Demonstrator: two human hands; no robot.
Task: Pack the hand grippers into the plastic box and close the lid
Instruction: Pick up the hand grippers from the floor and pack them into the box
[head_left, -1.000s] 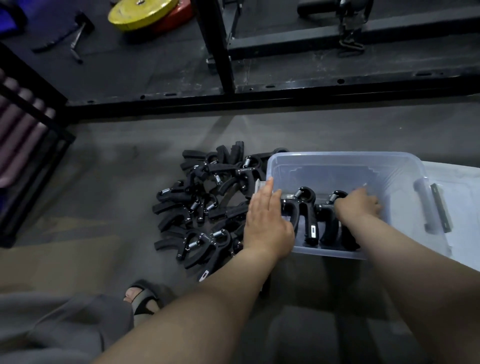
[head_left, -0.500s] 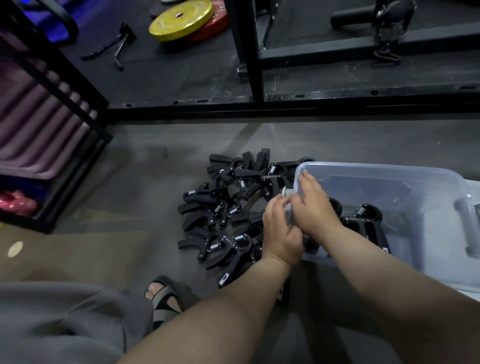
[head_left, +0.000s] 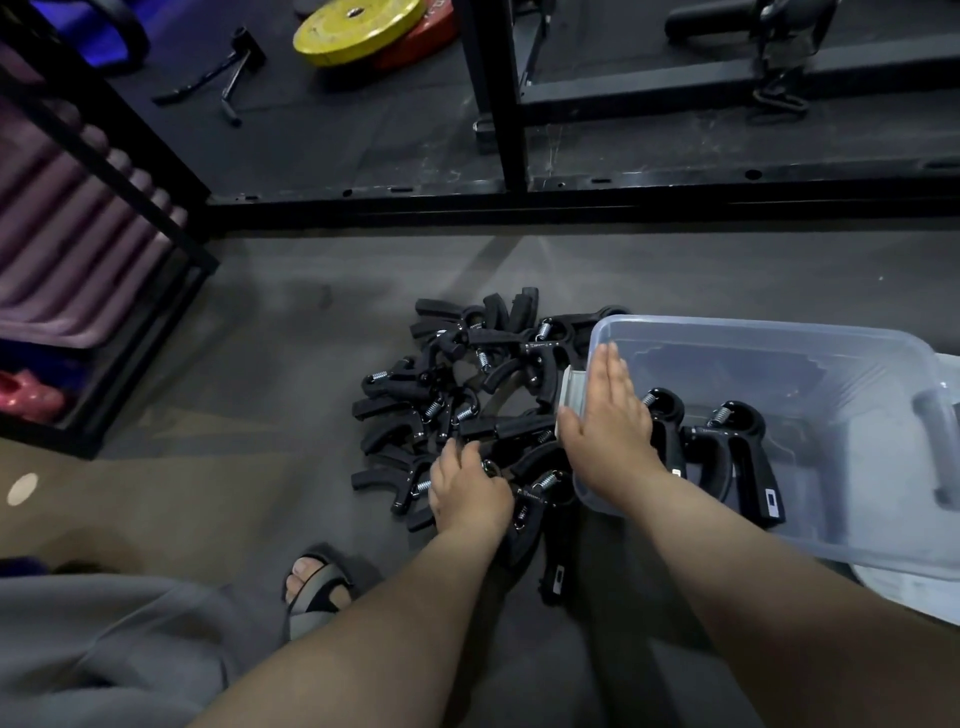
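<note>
1. Grey gym floor (head_left: 291, 364) fills the middle of the view. Behind it stands a black rack frame (head_left: 493, 93), with a yellow weight plate (head_left: 358, 26) lying on the dark matting.
2. At the left, purple mats (head_left: 67, 249) are stacked in a black shelf.
3. A pile of hand grippers (head_left: 452, 395), black with steel springs, lies tangled on the floor just left of the plastic box (head_left: 753, 332).
4. The clear box stands open-topped, and two boxed grippers (head_left: 737, 452) lie side by side on its bottom.
5. The left hand (head_left: 470, 493) is down on the near edge of the pile. Its fingers (head_left: 457, 454) are curled and bunched round the near gripper (head_left: 530, 504), whose spring shows beside the knuckles.
6. The right hand (head_left: 610, 431) lies flat against the left end of the box. Its fingers (head_left: 610, 369) are straight and together, reaching up to the rim and holding nothing. Its thumb side touches the white latch (head_left: 571, 395).
7. A sandalled foot (head_left: 317, 582) and a grey trouser leg (head_left: 104, 649) sit at the lower left.
</note>
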